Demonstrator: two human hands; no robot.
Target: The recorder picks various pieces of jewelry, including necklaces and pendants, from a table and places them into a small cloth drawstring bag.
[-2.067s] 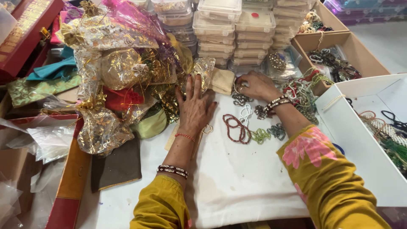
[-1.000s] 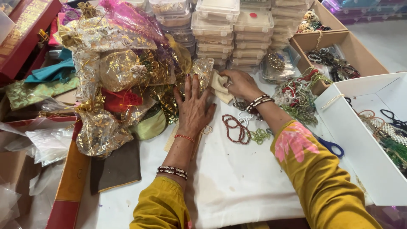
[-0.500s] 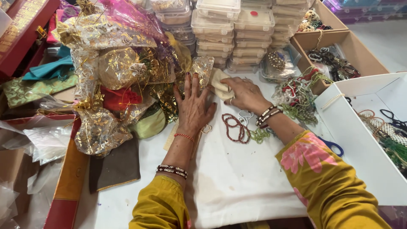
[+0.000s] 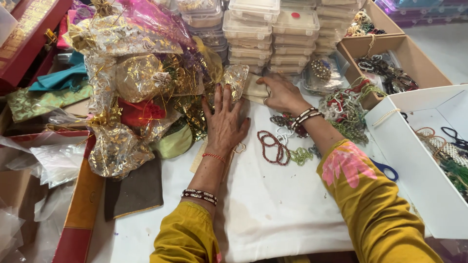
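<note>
My left hand (image 4: 225, 122) lies flat, fingers spread, on the white cloth (image 4: 263, 204), pressed against a heap of gold and pink foil-wrapped pouches (image 4: 141, 83). My right hand (image 4: 279, 92) rests on a cream fabric pouch (image 4: 254, 89) beside a small shiny foil packet (image 4: 236, 79); whether the fingers grip the pouch I cannot tell. Dark red bead strands (image 4: 273, 146) and green bead strands (image 4: 301, 156) lie on the cloth just below my right wrist. Both arms wear mustard sleeves and bangles.
Stacks of clear plastic boxes (image 4: 273, 36) stand at the back. Cardboard boxes (image 4: 390, 58) with jewellery sit at the right, with a white box (image 4: 414, 160) nearer. Blue-handled scissors (image 4: 385, 169) lie by my right sleeve. Red boxes (image 4: 29, 34) and plastic bags crowd the left.
My right hand has moved left and away from the beads onto the cream pouch. My left hand has stayed flat against the foil heap.
</note>
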